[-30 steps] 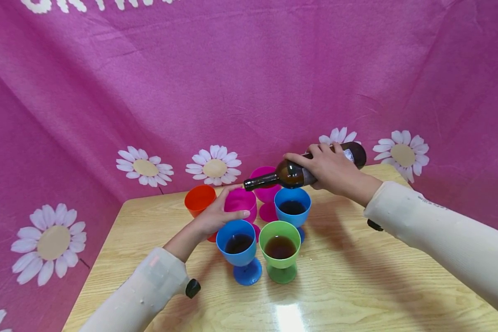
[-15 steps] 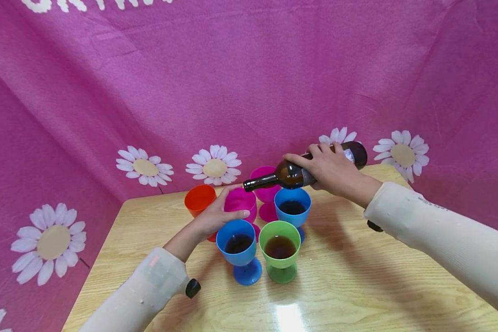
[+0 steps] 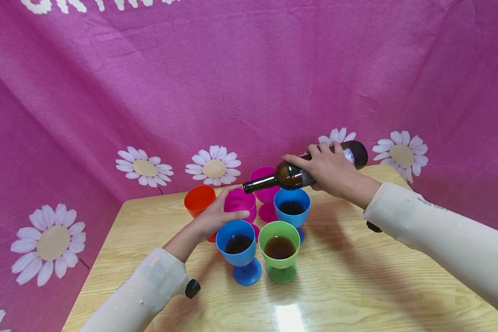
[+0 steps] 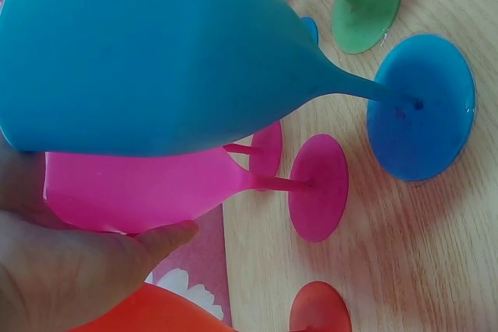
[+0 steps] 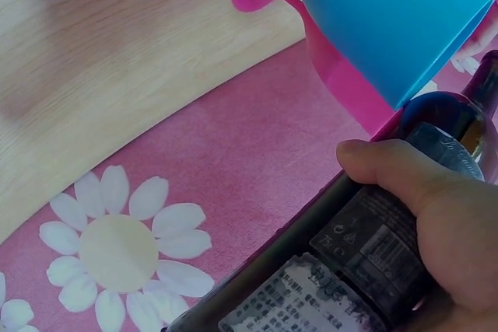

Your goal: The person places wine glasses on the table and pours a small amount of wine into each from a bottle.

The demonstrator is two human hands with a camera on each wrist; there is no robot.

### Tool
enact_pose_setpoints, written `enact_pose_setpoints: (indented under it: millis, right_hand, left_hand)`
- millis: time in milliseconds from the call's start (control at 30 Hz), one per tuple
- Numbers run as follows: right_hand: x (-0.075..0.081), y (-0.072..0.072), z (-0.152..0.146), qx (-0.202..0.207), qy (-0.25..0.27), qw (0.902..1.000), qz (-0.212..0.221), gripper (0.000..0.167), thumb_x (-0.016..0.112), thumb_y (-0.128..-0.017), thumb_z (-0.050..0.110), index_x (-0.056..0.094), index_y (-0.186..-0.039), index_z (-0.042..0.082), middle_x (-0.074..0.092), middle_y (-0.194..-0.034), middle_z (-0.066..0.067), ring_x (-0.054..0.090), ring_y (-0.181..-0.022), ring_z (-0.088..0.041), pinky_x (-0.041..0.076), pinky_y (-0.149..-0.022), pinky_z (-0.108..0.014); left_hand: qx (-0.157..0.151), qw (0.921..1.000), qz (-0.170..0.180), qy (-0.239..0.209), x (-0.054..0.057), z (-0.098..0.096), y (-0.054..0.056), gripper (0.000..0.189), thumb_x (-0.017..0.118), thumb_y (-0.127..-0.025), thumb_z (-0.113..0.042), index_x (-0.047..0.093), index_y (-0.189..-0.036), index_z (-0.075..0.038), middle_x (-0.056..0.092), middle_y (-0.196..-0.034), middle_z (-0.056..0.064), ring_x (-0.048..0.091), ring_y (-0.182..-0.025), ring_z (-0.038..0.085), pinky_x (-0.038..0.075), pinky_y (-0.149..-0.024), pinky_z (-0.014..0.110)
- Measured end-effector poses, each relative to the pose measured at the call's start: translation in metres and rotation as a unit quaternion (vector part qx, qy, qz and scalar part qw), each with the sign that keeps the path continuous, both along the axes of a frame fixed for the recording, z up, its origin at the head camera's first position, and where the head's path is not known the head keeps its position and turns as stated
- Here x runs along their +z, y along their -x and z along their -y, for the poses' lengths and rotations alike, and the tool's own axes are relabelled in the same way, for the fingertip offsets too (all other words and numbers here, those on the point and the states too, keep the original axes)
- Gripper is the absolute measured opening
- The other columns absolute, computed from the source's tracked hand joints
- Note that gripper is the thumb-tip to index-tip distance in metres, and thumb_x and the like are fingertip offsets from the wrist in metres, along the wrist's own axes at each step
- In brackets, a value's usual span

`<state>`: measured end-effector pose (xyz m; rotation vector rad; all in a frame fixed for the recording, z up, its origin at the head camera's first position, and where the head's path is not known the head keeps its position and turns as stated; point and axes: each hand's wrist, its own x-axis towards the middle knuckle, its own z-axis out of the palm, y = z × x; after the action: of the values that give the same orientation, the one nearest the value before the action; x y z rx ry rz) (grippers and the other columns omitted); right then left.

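Note:
My left hand (image 3: 207, 219) grips a pink goblet (image 3: 241, 205) round its bowl, thumb on the near side and fingers behind. In the left wrist view, fingers lie along the pink goblet (image 4: 148, 188). My right hand (image 3: 332, 173) holds a dark wine bottle (image 3: 288, 174) by its body, nearly level with the neck sloping down to the left. Its mouth is right at the pink goblet's rim. In the right wrist view, the thumb lies across the bottle's label (image 5: 373, 246). In front stand a blue goblet (image 3: 240, 259) and a green goblet (image 3: 280, 263), both holding dark liquid.
Another blue goblet (image 3: 292, 220) with dark liquid stands under the bottle's shoulder. A second pink goblet (image 3: 268, 212) is behind the neck, and an orange-red goblet (image 3: 199, 203) is left of my left hand. A pink daisy-print cloth (image 3: 249, 92) hangs behind the wooden table (image 3: 357, 286).
The bottle has tipped very slightly, its mouth a touch lower and its base a touch higher. The left hand and the goblets stay in place.

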<state>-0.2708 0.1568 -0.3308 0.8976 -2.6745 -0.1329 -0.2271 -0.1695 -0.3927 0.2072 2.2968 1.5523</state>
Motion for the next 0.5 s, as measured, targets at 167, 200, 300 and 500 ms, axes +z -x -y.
enact_pose_setpoints:
  millis: [167, 200, 300, 500]
  right_hand:
    - [0.0003, -0.0010, 0.0007, -0.001, -0.001, 1.0000, -0.006, 0.097, 0.097, -0.068, 0.026, 0.047, -0.150, 0.035, 0.061, -0.111, -0.020, 0.055, -0.107, -0.041, 0.045, -0.090, -0.064]
    - [0.0005, -0.0013, 0.0009, -0.002, -0.002, 1.0000, -0.006, 0.097, 0.097, -0.068, 0.026, 0.047, -0.150, 0.035, 0.061, -0.111, -0.020, 0.055, -0.107, -0.041, 0.045, -0.090, -0.064]
    - [0.0010, -0.0019, 0.0014, -0.002, -0.005, 1.0000, -0.007, 0.097, 0.097, -0.068, 0.026, 0.047, -0.150, 0.035, 0.060, -0.111, -0.020, 0.055, -0.107, -0.041, 0.045, -0.090, -0.063]
    - [0.0012, -0.0026, 0.0018, -0.001, -0.004, 0.9999, -0.010, 0.096, 0.096, -0.068, 0.026, 0.048, -0.150, 0.036, 0.060, -0.110, -0.020, 0.055, -0.107, -0.041, 0.045, -0.089, -0.063]
  left_hand:
    - [0.000, 1.0000, 0.000, 0.002, 0.0006, 0.0001, -0.0004, 0.077, 0.080, -0.091, -0.026, 0.036, -0.154, -0.038, 0.044, -0.154, 0.008, 0.043, -0.141, 0.034, 0.052, -0.102, 0.053]
    - [0.001, 1.0000, 0.000, 0.003, 0.0007, 0.0001, -0.0005, 0.077, 0.080, -0.091, -0.026, 0.037, -0.154, -0.038, 0.045, -0.154, 0.008, 0.043, -0.141, 0.034, 0.052, -0.102, 0.053]
    - [0.000, 1.0000, -0.001, 0.004, 0.0008, 0.0003, -0.0008, 0.077, 0.080, -0.091, -0.026, 0.036, -0.154, -0.037, 0.044, -0.154, 0.009, 0.043, -0.141, 0.035, 0.052, -0.102, 0.053]
    - [-0.004, 1.0000, -0.004, 0.004, 0.0009, 0.0009, -0.0015, 0.076, 0.078, -0.093, -0.027, 0.035, -0.155, -0.035, 0.041, -0.157, 0.011, 0.040, -0.143, 0.037, 0.048, -0.106, 0.058]
